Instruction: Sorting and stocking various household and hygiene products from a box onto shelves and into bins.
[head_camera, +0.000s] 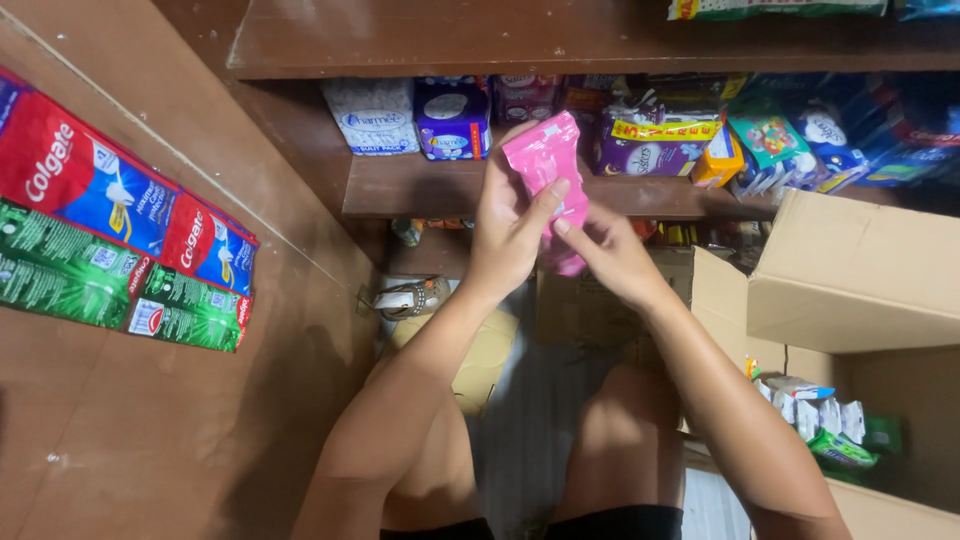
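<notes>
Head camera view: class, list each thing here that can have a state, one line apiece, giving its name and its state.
Pink packet: held upright in front of the shelves, gripped by both hands.
Left hand: closed around the packet's left side.
Right hand: fingers pinching the packet's lower right.
Cardboard box: open, flaps up, small packets inside.
Toothpaste boxes: lying flat in rows on the wooden surface.
Wooden shelf: stocked with packaged goods.
</notes>
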